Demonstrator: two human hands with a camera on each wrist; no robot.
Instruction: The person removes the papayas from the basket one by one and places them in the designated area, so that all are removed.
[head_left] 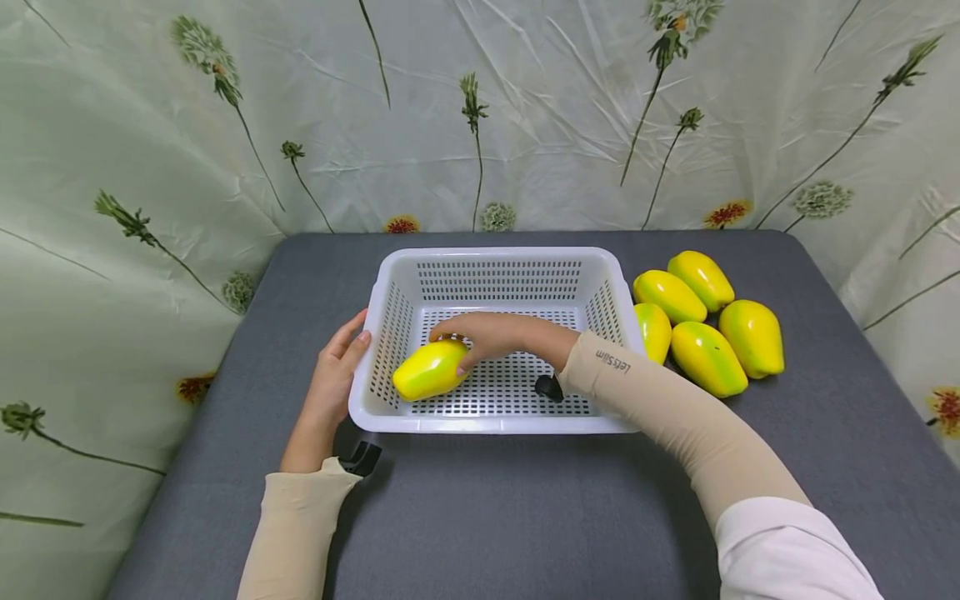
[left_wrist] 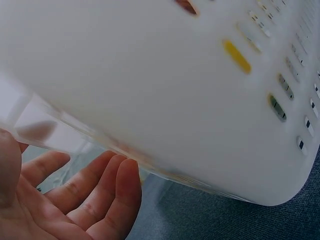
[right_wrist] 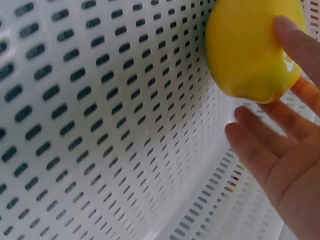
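A yellow papaya [head_left: 429, 372] lies in the left part of a white perforated plastic basket [head_left: 495, 424]. My right hand [head_left: 487, 337] reaches down into the basket and holds the papaya at its right end. In the right wrist view, the thumb presses on the papaya [right_wrist: 250, 50] while some fingers pass beneath it and others stand off it. My left hand [head_left: 339, 375] holds the basket's left rim, thumb at the top edge. Seen from the left wrist, its curled fingertips [left_wrist: 129, 175] meet the basket's outer wall [left_wrist: 150, 90].
Several more yellow papayas, tinged green, lie grouped on the grey table to the right of the basket, one papaya [head_left: 752, 338] outermost. The dark grey tabletop [head_left: 510, 517] extends in front. A pale curtain [head_left: 555, 150] with a flower print hangs behind the table.
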